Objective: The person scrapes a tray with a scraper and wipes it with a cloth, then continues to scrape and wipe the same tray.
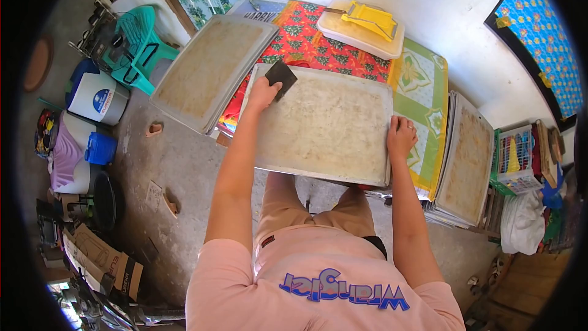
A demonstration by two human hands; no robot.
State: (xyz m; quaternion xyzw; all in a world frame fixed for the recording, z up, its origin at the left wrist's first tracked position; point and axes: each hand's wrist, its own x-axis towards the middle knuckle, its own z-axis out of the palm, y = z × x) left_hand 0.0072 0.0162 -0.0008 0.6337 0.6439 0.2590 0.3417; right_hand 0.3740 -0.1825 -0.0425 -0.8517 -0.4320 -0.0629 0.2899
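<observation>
A wide metal tray [324, 129] with a pale, blotchy surface lies in front of me on the table. My left hand [263, 94] is closed around a flat black scraper [281, 78], held over the tray's far left corner. At the opposite side, my right hand [402, 137] grips the tray's right rim with its fingers curled at the edge. Beyond the tray, a white tub [324, 26] with a pale yellowish filling carries a yellow paint-tray-like piece [370, 19] and a dark-handled tool [334, 10].
Similar trays are stacked at the left [214, 67] and right [468, 165]. A red patterned cloth [361, 64] and a green one [422, 79] cover the table. A green chair [141, 43] stands left; a crate [514, 153] sits far right. Slippers lie on the floor.
</observation>
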